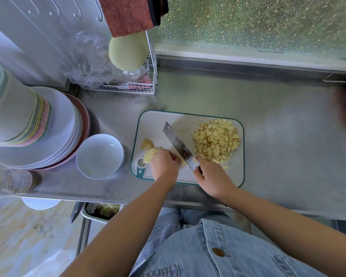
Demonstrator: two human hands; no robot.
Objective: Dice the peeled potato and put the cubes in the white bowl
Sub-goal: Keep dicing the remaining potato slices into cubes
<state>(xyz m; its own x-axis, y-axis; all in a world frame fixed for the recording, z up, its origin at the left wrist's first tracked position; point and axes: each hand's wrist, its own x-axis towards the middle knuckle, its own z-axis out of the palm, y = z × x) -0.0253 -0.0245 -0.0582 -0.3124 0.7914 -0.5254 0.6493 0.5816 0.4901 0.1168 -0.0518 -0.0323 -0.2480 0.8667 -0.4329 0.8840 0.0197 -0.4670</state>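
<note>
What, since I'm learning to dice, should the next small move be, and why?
Probably slice the cleaver down through the potato piece: the left hand holds it on the cutting board, and the right hand grips the cleaver beside it.

The cubes are pale yellow, the bowl white, the board green-edged, the towel seemingly rust-red.

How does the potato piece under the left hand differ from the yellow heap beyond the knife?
The potato piece is one larger chunk; the heap is many small cubes. The left hand holds the piece left of the knife; the heap lies untouched on its right. Both are pale yellow and sit on the cutting board, not in the white bowl.
</note>
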